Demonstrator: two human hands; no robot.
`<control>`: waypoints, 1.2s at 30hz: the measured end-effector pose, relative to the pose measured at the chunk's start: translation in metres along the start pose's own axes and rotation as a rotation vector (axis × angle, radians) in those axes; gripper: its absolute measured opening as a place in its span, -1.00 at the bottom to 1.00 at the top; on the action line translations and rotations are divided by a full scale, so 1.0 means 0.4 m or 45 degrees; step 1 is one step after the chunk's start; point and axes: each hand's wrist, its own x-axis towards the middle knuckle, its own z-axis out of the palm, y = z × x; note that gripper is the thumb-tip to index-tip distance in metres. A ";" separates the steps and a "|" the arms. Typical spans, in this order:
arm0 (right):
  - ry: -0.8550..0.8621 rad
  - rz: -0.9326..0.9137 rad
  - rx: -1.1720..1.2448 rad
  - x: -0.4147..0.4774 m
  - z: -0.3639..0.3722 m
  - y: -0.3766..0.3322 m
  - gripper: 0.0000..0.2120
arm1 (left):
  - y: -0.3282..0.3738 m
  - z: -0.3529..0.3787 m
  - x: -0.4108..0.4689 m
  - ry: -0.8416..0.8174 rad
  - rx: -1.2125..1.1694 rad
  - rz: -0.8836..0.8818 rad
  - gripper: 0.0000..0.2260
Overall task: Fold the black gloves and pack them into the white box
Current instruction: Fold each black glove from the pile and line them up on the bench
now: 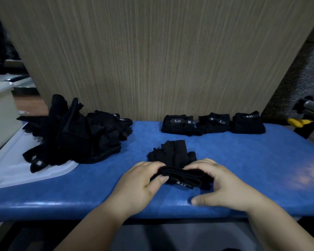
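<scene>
Three bundles [212, 123] folded, not yet boxed; glove [178, 154] gripped by left hand [140, 182] and right hand [223, 185], mid-fold; large pile [76, 136] left unfolded.

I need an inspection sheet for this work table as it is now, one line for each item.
Surface: blue padded table.
Job's things: glove pair at centre, mid-fold; loose glove pile left, on white tray; three folded bundles at back; white box at left edge.
Clutter: yellow-handled tool at right edge.
Hands: left hand pinches the pair's cuff; right hand curls over it.
Cables: nothing seen.
Surroundings: wood-grain panel behind.
</scene>
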 end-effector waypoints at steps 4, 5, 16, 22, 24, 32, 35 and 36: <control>0.221 0.046 0.018 0.008 0.025 0.015 -0.66 | -0.011 0.007 0.003 -0.004 -0.088 -0.087 -0.69; 0.234 0.064 0.021 0.009 0.024 0.017 -0.68 | -0.012 0.007 0.001 -0.010 -0.118 -0.103 -0.63; 0.391 0.184 0.064 0.023 0.028 0.017 -0.70 | 0.028 0.011 0.008 0.154 -0.203 -0.173 -0.83; 0.407 0.303 0.062 0.037 0.033 0.016 -0.69 | 0.044 0.006 0.033 0.184 -0.101 -0.285 -0.86; 0.412 0.316 -0.016 0.043 0.031 0.014 -0.77 | 0.045 0.010 0.046 0.146 -0.128 -0.349 -0.84; 0.393 0.463 -0.228 0.064 0.029 -0.017 -0.77 | 0.041 0.014 0.072 0.179 0.021 -0.423 -0.72; 0.424 0.509 -0.279 0.063 0.030 -0.025 -0.76 | 0.044 0.014 0.073 0.195 0.022 -0.416 -0.76; 0.434 0.518 -0.294 0.062 0.031 -0.026 -0.75 | 0.045 0.015 0.073 0.212 0.024 -0.414 -0.76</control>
